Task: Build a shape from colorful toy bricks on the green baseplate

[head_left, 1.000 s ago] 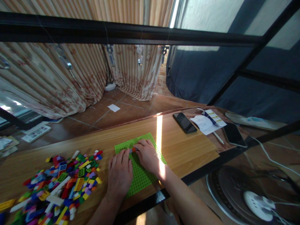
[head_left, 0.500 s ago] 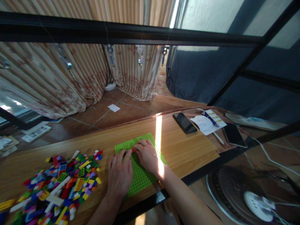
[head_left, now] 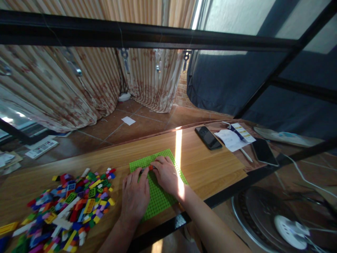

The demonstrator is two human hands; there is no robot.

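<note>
A green studded baseplate (head_left: 160, 203) lies on the wooden table under both hands. Near its far side, a small orange toy brick (head_left: 151, 168) shows between my fingertips. My right hand (head_left: 165, 175) reaches in from the right, with thumb and fingers closed at the orange brick and covering its right end. From the left, my left hand (head_left: 134, 195) rests on the plate's left edge. Its thumb and index finger close around a small dark grey piece (head_left: 142, 171) beside the orange brick. Whether the two pieces are joined, or pressed onto the plate, I cannot tell.
A heap of mixed toy bricks (head_left: 71, 207) spreads over the table's left part. On the right lie a black phone (head_left: 208, 137), crumpled paper (head_left: 231, 140), a white pen (head_left: 246, 154) and a dark tablet (head_left: 264, 151). A white power strip (head_left: 289, 230) sits below the table's edge.
The view shifts very slightly. Both hands keep nearly the same place and grip on the baseplate.
</note>
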